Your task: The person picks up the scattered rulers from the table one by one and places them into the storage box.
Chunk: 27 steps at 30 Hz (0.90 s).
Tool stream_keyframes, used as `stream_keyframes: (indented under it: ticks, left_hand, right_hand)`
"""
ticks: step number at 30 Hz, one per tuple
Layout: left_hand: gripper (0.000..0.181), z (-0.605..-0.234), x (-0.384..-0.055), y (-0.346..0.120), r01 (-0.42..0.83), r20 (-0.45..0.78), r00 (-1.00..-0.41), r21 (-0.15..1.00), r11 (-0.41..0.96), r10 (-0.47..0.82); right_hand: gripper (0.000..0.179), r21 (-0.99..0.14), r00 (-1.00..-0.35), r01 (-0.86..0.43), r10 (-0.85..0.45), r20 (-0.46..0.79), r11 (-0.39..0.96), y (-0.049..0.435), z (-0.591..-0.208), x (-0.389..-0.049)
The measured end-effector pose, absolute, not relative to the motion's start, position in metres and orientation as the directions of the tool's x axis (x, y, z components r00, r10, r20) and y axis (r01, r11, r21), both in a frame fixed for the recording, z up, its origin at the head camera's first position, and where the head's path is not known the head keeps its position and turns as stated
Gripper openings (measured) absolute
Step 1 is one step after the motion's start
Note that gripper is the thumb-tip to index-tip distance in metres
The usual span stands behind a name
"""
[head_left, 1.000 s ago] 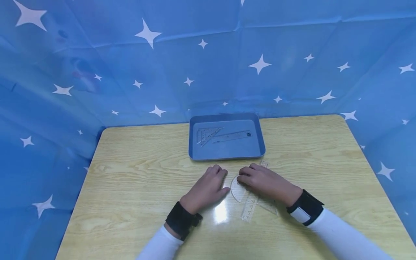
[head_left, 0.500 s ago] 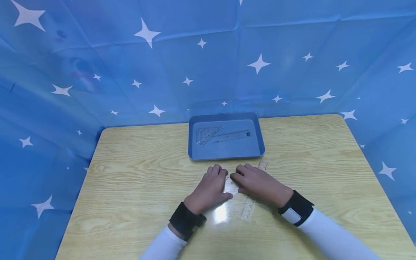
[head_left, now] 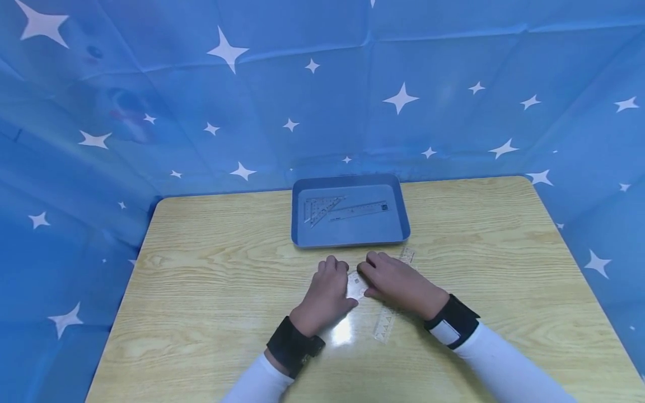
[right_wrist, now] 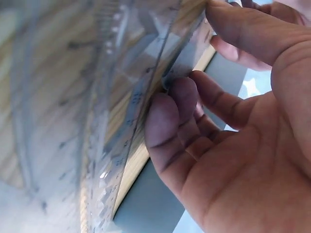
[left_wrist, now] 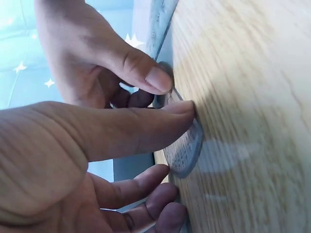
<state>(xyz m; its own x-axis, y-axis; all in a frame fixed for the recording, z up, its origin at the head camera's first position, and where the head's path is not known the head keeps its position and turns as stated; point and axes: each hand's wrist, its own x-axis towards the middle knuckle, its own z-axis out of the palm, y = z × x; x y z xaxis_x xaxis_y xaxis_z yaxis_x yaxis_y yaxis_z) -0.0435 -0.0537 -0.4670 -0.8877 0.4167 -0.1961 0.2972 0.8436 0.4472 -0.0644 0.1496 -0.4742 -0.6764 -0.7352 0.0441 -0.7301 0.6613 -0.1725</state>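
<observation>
A clear protractor with a small square code mark lies between the two hands, just in front of the blue tray. My left hand holds its left side. In the left wrist view the thumb overlaps the face of the protractor and curled fingers sit at its lower edge. My right hand pinches the other side between thumb and fingertips. Under that hand runs a clear ruler, its middle hidden. Blurred clear plastic with tick marks fills much of the right wrist view.
The blue tray stands at the back of the wooden table. Inside it lie a clear set square and another clear ruler. A blue star-patterned cloth hangs behind the table.
My right hand has moved left with the protractor, bringing it up to my left hand. The left hand has shifted slightly and meets its edge. The ruler underneath has stayed put.
</observation>
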Motion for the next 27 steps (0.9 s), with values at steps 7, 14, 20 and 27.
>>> stream_keyframes:
  ticks: [7, 14, 20, 27]
  left_hand:
    - [0.053, -0.464, -0.043, -0.051, 0.214, -0.221, -0.915, 0.439, 0.872, 0.336]
    - [0.04, -0.458, -0.045, -0.048, 0.215, -0.248, -0.909, 0.408, 0.887, 0.334]
    - [0.041, -0.459, -0.046, -0.047, 0.173, -0.3, -0.893, 0.461, 0.87, 0.336]
    - [0.04, -0.461, -0.046, -0.05, 0.162, -0.325, -0.878, 0.488, 0.857, 0.351]
  right_hand:
    - [0.044, -0.255, -0.721, -0.671, -0.693, 0.007, 0.696, 0.142, -0.47, -0.064]
    - [0.039, -0.375, -0.748, -0.597, -0.661, -0.061, 0.71, 0.14, -0.467, -0.065]
    - [0.041, -0.499, -0.767, -0.464, -0.614, -0.187, 0.732, 0.145, -0.47, -0.069]
    - [0.05, -0.559, -0.747, -0.413, -0.619, -0.245, 0.719, 0.15, -0.471, -0.072]
